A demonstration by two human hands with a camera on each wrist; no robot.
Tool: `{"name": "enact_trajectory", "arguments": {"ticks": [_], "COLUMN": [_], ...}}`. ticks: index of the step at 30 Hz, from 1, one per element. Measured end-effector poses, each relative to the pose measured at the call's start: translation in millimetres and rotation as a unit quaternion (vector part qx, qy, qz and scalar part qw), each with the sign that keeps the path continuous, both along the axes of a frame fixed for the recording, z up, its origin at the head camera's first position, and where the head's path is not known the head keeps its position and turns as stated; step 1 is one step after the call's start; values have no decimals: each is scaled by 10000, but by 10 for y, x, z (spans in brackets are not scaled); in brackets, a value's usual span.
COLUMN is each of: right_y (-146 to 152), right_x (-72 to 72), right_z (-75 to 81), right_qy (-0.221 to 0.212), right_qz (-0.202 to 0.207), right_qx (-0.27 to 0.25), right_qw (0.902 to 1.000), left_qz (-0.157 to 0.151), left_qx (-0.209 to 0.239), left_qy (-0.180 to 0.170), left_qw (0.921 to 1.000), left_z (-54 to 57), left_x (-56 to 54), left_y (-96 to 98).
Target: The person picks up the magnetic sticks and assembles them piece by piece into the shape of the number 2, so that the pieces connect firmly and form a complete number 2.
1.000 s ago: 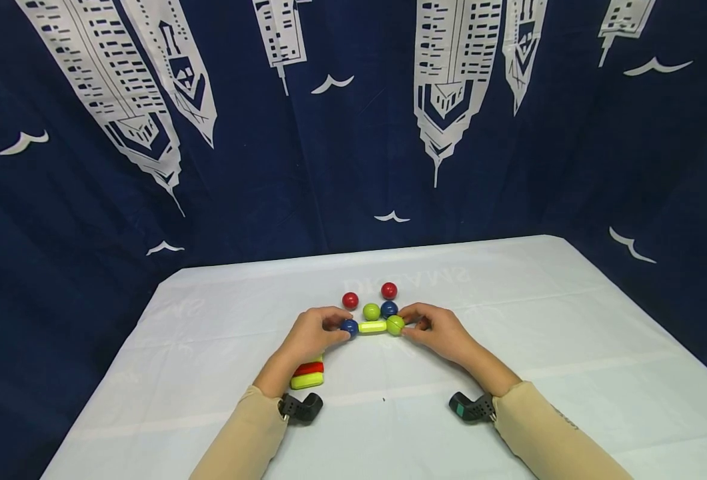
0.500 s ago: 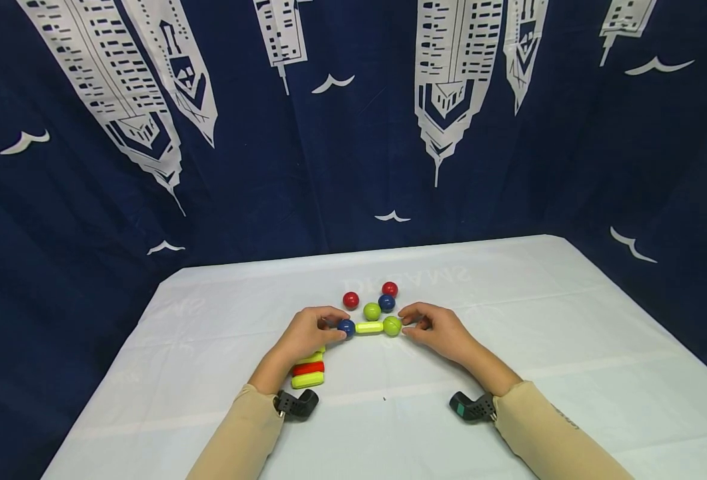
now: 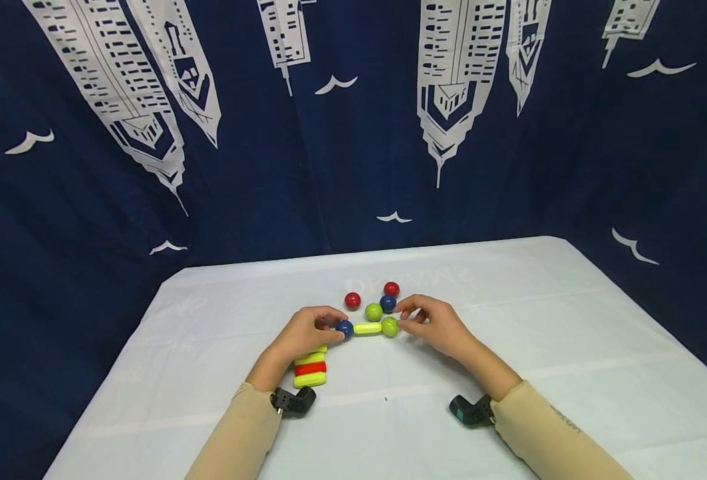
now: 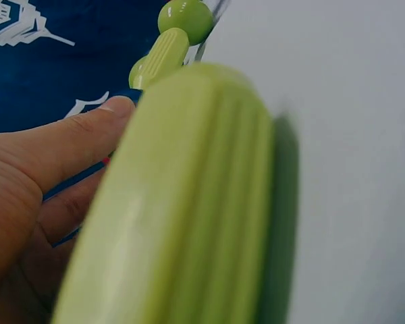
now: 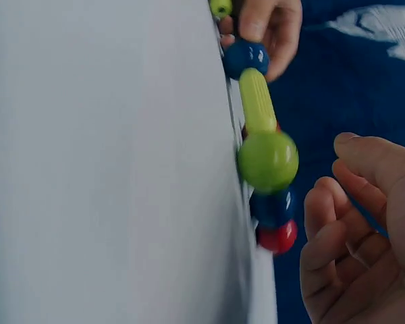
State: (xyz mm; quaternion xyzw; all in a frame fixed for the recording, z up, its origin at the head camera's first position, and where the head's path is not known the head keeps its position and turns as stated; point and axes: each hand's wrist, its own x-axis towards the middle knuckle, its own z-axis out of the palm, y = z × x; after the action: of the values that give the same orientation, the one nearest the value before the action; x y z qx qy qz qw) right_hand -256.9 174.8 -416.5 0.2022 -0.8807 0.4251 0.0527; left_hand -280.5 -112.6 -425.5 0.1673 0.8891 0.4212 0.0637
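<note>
My left hand (image 3: 307,333) pinches a blue ball (image 3: 344,329) between thumb and fingers. From that ball a yellow-green ridged rod (image 3: 367,329) runs right to a green ball (image 3: 389,327), the three joined in a line. Beside the green ball is my right hand (image 3: 440,325), loosely curled and holding nothing; the right wrist view shows a gap between its fingertips (image 5: 346,138) and the green ball. Just behind the joined piece lie a second green ball (image 3: 374,312) and a second blue ball (image 3: 388,304), close to the right fingers.
Two red balls, a left one (image 3: 352,301) and a right one (image 3: 392,289), lie farther back on the white-covered table (image 3: 209,373). Below the left hand sit several rods in a row, yellow-green ones and a red rod (image 3: 310,369). A dark blue printed cloth (image 3: 341,167) hangs behind.
The right hand has let go of the green ball and shifted slightly up. The left hand and joined piece have moved a little left. The rear blue ball has shifted slightly back.
</note>
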Motion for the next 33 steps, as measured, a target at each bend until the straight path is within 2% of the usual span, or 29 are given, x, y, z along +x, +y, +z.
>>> {"name": "enact_trajectory", "arguments": {"ticks": [4, 9, 13, 17, 23, 33], "right_y": [-284, -682, -901, -996, -1069, -1142], "right_x": [147, 262, 277, 289, 344, 408], "right_z": [100, 69, -1, -34, -115, -197], "right_qy": [-91, -298, -538, -596, -430, -137], "right_qz": [734, 1782, 2155, 2130, 1767, 1289], "right_qx": [-48, -48, -54, -44, 6, 450], "right_qw": [9973, 9835, 9750, 9752, 9833, 9905], "left_qz": [-55, -184, -254, -310, -271, -210], "left_qx": [44, 152, 223, 245, 273, 326], "left_qy": [-45, 44, 88, 115, 56, -79], "left_qw": [10000, 9997, 9994, 9992, 9992, 9992], "left_z": [-14, -44, -65, -67, -65, -60], "left_x": [-13, -31, -44, -46, -46, -35], "left_y": [-18, -44, -65, -63, -47, -35]}}
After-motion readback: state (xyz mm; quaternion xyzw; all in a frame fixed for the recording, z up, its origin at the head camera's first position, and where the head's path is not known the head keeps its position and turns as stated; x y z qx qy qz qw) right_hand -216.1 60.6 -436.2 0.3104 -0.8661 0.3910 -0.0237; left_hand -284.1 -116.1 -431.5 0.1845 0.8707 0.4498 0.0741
